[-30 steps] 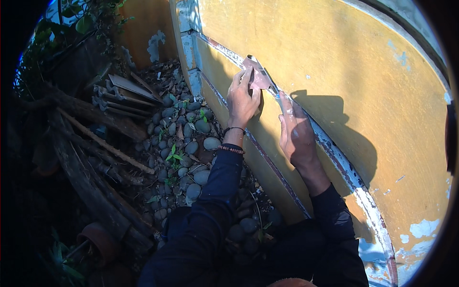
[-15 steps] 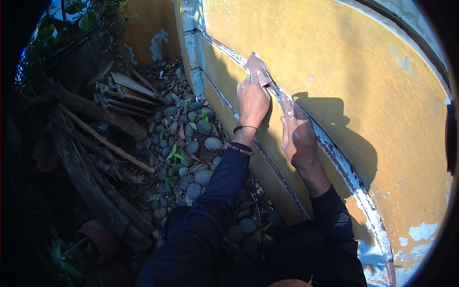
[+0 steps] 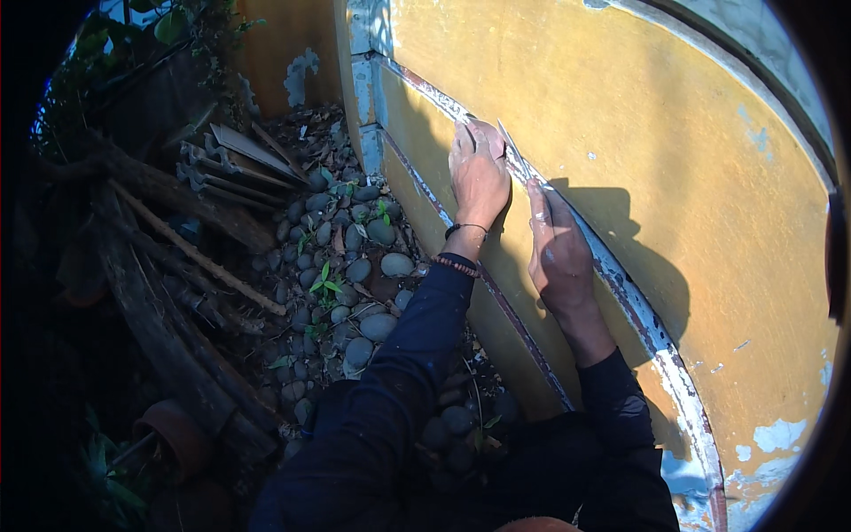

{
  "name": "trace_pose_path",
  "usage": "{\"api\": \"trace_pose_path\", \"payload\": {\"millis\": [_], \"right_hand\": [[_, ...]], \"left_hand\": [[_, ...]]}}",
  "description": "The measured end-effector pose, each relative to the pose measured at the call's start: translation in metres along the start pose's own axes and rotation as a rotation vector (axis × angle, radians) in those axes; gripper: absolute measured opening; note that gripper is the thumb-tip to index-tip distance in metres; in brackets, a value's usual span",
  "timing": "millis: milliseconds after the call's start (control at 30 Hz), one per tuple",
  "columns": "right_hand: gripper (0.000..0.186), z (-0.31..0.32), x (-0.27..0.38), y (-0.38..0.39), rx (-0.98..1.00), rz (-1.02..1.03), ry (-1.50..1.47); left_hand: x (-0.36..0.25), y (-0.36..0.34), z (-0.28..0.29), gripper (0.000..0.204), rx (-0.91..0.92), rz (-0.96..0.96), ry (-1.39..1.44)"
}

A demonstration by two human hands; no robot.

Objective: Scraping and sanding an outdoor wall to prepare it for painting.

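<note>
My left hand (image 3: pixel 481 188) is closed on a folded piece of reddish-brown sandpaper (image 3: pixel 489 136), pressed against the raised strip (image 3: pixel 651 330) that curves along the yellow wall (image 3: pixel 612 106). White and dark red patches show through the strip's worn paint. Just right of it, my right hand (image 3: pixel 563 257) lies along the same strip, fingers pointing up. A thin, pointed, blade-like tool (image 3: pixel 514 149) sticks out past its fingertips; its handle is hidden by the hand. Pale dust marks both hands.
Round grey stones (image 3: pixel 378 327) and small green plants (image 3: pixel 325 282) cover the ground left of the wall. Farther left lie old logs (image 3: pixel 160 324), stacked roof tiles (image 3: pixel 235 164) and a clay pot (image 3: pixel 182 439). A second, thinner strip (image 3: pixel 523 332) runs lower on the wall.
My left hand has shifted slightly down and right along the strip, and the sandpaper shows less above the fingers. My right hand has stayed nearly in place. The view has shifted a little.
</note>
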State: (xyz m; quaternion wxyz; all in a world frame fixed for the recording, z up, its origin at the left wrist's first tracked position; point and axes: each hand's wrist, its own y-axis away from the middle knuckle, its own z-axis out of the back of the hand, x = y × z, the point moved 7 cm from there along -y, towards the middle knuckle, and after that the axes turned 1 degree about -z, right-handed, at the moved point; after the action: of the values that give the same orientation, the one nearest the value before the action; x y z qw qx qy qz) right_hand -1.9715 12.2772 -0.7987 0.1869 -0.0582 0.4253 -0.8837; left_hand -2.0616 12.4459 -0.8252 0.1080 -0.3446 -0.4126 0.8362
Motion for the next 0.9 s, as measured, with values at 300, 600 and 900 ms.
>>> {"api": "trace_pose_path", "payload": {"millis": [300, 600, 900], "right_hand": [[0.052, -0.011, -0.005, -0.003, 0.136, -0.118, -0.031], [0.044, -0.014, -0.007, -0.005, -0.017, -0.134, 0.093], [0.052, -0.021, -0.009, 0.002, -0.020, -0.133, 0.073]], "left_hand": [[0.076, -0.077, -0.042, 0.029, 0.073, 0.048, 0.255], [0.245, -0.208, -0.131, 0.050, 0.287, 0.326, 0.010], [0.223, -0.176, -0.113, 0.050, 0.159, 0.315, 0.163]]}}
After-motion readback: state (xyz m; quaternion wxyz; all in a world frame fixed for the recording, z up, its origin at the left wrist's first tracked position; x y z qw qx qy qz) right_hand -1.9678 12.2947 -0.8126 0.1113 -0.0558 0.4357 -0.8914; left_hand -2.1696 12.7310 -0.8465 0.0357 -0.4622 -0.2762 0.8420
